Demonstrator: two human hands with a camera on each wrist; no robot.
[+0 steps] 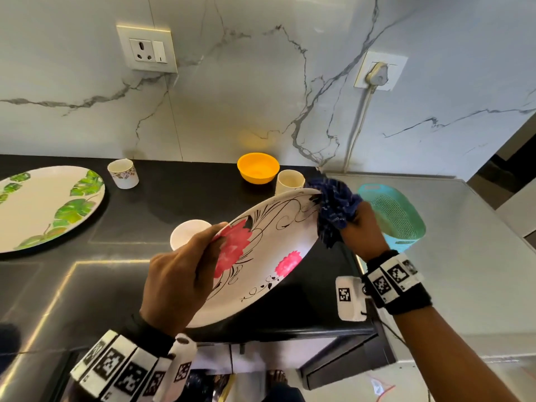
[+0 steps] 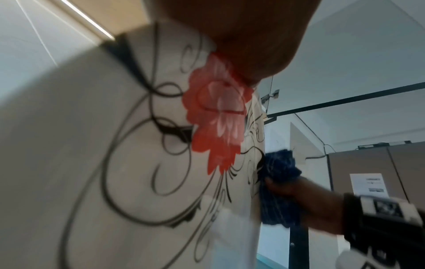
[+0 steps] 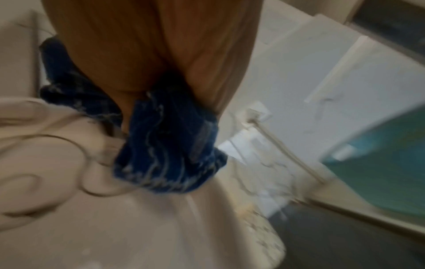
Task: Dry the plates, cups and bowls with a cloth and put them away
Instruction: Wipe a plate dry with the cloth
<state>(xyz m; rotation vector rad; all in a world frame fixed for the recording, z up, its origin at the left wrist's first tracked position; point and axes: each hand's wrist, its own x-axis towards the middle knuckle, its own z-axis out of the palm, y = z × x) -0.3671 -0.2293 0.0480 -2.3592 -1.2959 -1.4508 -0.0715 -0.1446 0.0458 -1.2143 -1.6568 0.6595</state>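
Note:
A white plate (image 1: pixel 269 245) with red flowers and black swirls is held tilted above the black counter. My left hand (image 1: pixel 185 274) grips its near rim, thumb on the flowered face. My right hand (image 1: pixel 359 227) holds a bunched blue cloth (image 1: pixel 333 207) against the plate's far rim. The left wrist view shows the plate (image 2: pixel 115 163) close up, with the cloth (image 2: pixel 278 183) at its edge. In the blurred right wrist view the cloth (image 3: pixel 170 151) is pinched in my fingers over the plate (image 3: pixel 69 200).
On the counter (image 1: pixel 162 204) stand a large leaf-patterned plate (image 1: pixel 43 207), a floral cup (image 1: pixel 123 173), an orange bowl (image 1: pixel 257 167), a cream cup (image 1: pixel 288 181) and a small white bowl (image 1: pixel 188 232). A teal basket (image 1: pixel 394 213) sits on the grey surface at right.

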